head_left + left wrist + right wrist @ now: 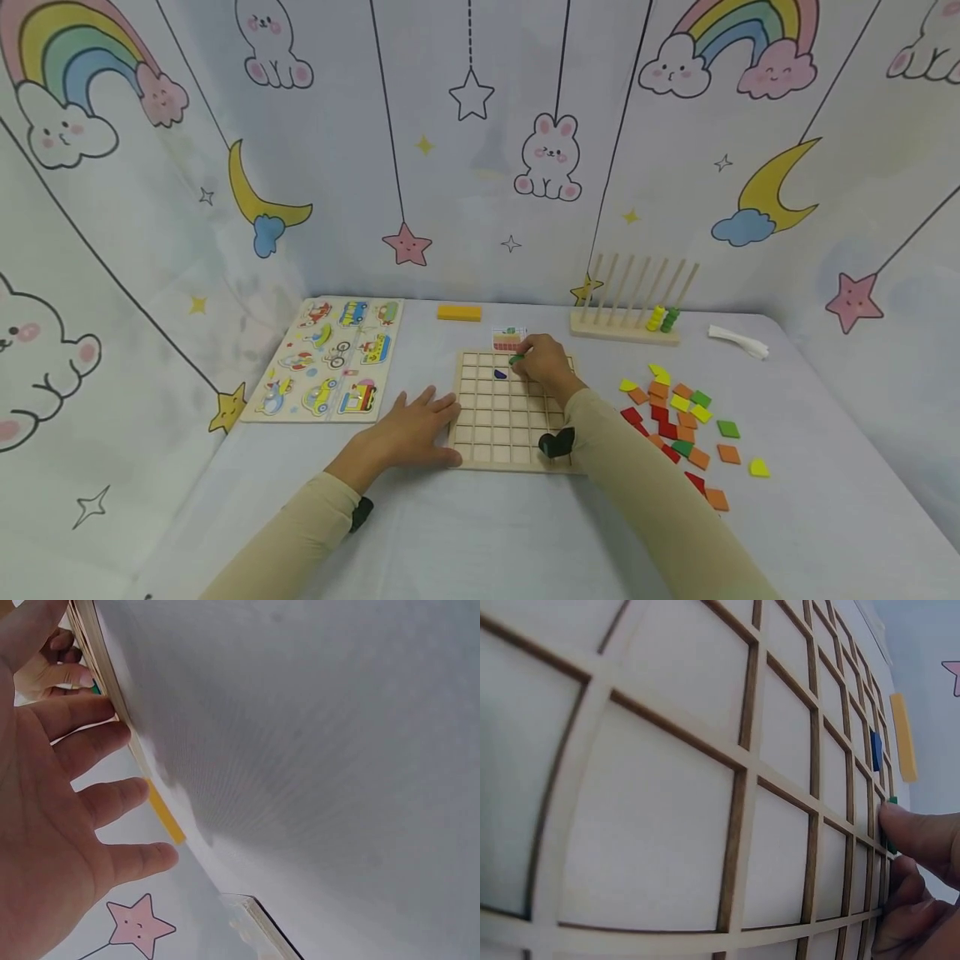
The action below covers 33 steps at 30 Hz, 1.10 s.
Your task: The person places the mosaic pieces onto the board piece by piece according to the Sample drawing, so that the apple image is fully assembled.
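Note:
A wooden grid board (454, 433) with square compartments lies in the middle of the table. My right hand (549, 367) is over its far rows and pinches a small green tile (515, 359) between thumb and fingers; in the right wrist view the green tile (892, 802) is partly hidden by the thumb. A dark blue tile (500, 375) with a curved side sits in a compartment nearby. Against the board's left edge my left hand (416, 429) rests with fingers spread and straight. Just beyond the board lies a small picture card (507, 337), partly covered by the right hand.
Loose red, orange, yellow and green tiles (686, 421) are scattered right of the board. Behind them stand a peg rack (622, 333) with yellow and green beads and a white strip (738, 342). A picture puzzle board (300, 393) lies left, a yellow block (459, 313) at the back.

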Motion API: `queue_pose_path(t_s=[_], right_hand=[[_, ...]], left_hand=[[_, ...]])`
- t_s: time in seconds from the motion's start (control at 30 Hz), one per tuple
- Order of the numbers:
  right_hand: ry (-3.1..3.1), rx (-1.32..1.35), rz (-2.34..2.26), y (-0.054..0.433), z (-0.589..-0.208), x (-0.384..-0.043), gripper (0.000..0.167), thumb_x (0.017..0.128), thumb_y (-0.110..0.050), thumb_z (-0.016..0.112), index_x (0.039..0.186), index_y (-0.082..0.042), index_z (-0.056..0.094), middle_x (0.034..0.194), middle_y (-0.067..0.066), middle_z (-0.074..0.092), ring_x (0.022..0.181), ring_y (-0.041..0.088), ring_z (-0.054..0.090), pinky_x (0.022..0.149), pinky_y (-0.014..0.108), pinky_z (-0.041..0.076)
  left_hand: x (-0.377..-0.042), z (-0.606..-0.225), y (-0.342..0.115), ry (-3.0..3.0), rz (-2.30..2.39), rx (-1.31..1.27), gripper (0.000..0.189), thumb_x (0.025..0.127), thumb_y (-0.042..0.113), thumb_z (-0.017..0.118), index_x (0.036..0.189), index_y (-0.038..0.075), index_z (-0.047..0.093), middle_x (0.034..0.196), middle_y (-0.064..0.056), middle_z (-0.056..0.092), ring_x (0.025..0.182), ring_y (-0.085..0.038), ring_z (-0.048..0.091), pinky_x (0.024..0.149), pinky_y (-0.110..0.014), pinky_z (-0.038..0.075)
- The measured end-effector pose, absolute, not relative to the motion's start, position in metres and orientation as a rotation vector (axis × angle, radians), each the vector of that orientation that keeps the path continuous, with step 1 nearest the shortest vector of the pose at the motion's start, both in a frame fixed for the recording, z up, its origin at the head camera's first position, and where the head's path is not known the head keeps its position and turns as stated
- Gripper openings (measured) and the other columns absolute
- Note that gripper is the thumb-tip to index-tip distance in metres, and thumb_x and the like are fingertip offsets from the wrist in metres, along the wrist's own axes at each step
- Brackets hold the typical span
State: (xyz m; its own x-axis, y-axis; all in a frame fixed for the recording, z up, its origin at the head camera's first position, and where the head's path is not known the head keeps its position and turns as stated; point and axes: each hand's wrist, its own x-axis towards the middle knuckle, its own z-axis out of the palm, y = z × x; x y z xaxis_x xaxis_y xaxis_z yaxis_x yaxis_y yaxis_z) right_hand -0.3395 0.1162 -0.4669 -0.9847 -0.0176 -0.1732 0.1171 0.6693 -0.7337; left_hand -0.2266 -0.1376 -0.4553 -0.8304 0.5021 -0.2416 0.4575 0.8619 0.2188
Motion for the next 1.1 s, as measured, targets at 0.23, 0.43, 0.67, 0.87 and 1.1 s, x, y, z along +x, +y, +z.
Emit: queue_pose_path(t_s=[0.23,0.43,0.67,0.87,1.1], right_hand=[[2.686,0.119,-1.209,0.122,-0.464,-0.34,0.026,0.089,-0.008,0.077,0.114,-0.006,0.068,0.133,0.016,0.06,0.112,0.031,0.055,0.096,0.048,0.049],[2.662,0.1,-1.24,0.127,-0.463,-0.339,0.026,0.092,-0.009,0.074,0.117,-0.005,0.068,0.139,0.018,0.057,0.121,0.034,0.054,0.099,0.05,0.049],[2.714,0.072,-1.255,0.13,-0.464,-0.334,0.023,0.094,-0.007,0.069,0.116,-0.003,0.07,0.132,0.018,0.062,0.108,0.032,0.056,0.091,0.046,0.05],[2.681,0.046,-1.347,0.137,-0.462,-0.332,0.034,0.095,-0.012,0.07,0.128,-0.003,0.066,0.127,0.019,0.064,0.109,0.033,0.061,0.089,0.045,0.054],[2.416,-0.088,-1.84,0.199,-0.426,-0.317,0.061,0.103,-0.031,0.064,0.156,-0.015,0.04,0.124,0.014,0.06,0.105,0.034,0.064,0.083,0.041,0.056]], left_hand=[[-0.225,-0.454,-0.135,2.741,0.235,0.739,0.083,0.087,0.059,0.073,0.153,0.018,0.048,0.163,-0.002,0.039,0.155,-0.037,0.023,0.118,-0.071,0.02],[-0.226,-0.452,-0.134,2.745,0.213,0.741,0.083,0.086,0.06,0.073,0.154,0.019,0.048,0.164,-0.001,0.038,0.155,-0.036,0.023,0.118,-0.07,0.02],[-0.226,-0.45,-0.132,2.735,0.209,0.753,0.083,0.087,0.061,0.072,0.154,0.018,0.048,0.164,-0.002,0.038,0.155,-0.037,0.022,0.118,-0.071,0.02],[-0.225,-0.448,-0.131,2.736,0.198,0.749,0.083,0.087,0.06,0.073,0.153,0.018,0.048,0.163,-0.002,0.038,0.155,-0.037,0.023,0.118,-0.07,0.02],[-0.226,-0.446,-0.13,2.742,0.175,0.757,0.083,0.087,0.061,0.072,0.154,0.017,0.047,0.164,-0.002,0.037,0.155,-0.037,0.023,0.118,-0.071,0.02]])
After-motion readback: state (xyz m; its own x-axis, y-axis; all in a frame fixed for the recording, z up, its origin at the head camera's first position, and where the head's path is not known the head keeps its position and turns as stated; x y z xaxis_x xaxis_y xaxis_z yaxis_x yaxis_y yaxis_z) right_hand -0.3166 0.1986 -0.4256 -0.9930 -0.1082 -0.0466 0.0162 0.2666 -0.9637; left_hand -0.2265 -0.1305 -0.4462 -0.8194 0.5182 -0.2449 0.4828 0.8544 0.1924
